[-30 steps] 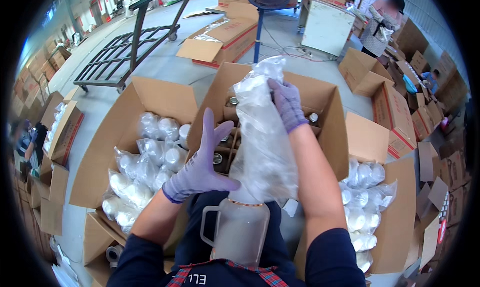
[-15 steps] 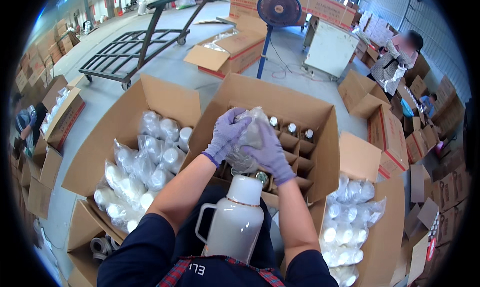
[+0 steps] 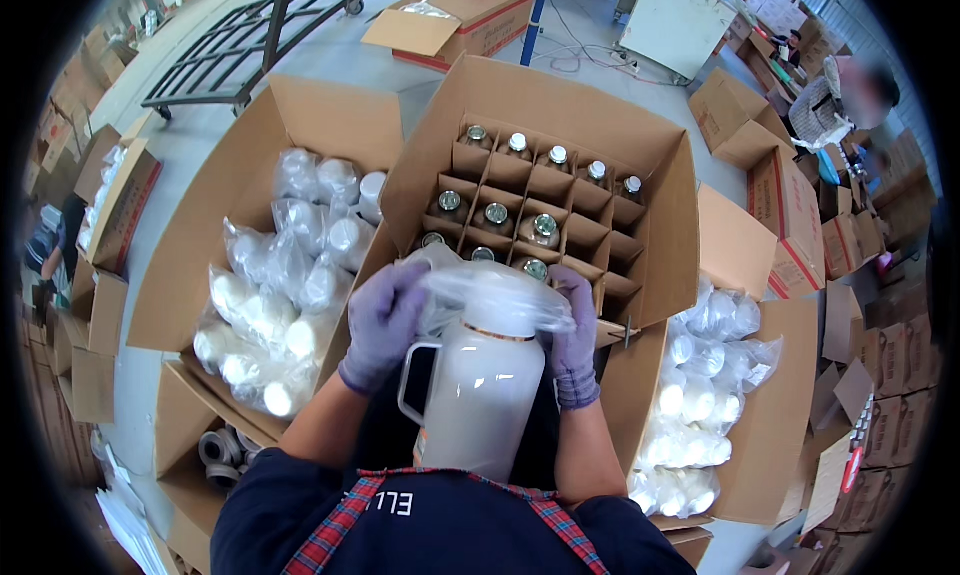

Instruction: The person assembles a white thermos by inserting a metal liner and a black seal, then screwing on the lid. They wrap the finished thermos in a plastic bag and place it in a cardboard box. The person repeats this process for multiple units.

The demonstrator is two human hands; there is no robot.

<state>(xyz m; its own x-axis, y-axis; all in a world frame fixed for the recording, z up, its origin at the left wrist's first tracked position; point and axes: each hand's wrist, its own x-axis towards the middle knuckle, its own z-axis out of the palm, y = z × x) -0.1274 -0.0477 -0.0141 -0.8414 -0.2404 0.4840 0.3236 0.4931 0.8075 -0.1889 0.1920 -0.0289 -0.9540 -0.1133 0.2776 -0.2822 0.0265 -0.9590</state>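
Note:
A white vacuum jug (image 3: 483, 400) with a side handle and a copper-coloured ring stands upright against my front. A clear plastic bag (image 3: 492, 287) is spread over its lid. At the bag's left edge, my gloved left hand (image 3: 382, 325) is closed on the plastic. My gloved right hand (image 3: 574, 337) pinches the other edge, to the right of the lid. Just beyond is an open carton (image 3: 560, 105) with cardboard dividers, where several silver-topped bottles (image 3: 540, 230) stand in the cells. The bag and hands hide the carton's near cells.
Open cartons of bagged white containers stand to the left (image 3: 170, 275) and right (image 3: 760, 425). Grey ring-shaped parts (image 3: 222, 450) lie in a box at lower left. Farther off are a black cart (image 3: 265, 60), a fan's blue post (image 3: 536, 20) and a person (image 3: 845, 100) among cartons.
Both hands have come down and toward me from above the divided carton. The bunched plastic bag is now opened out over the jug's lid. The view has tilted downward.

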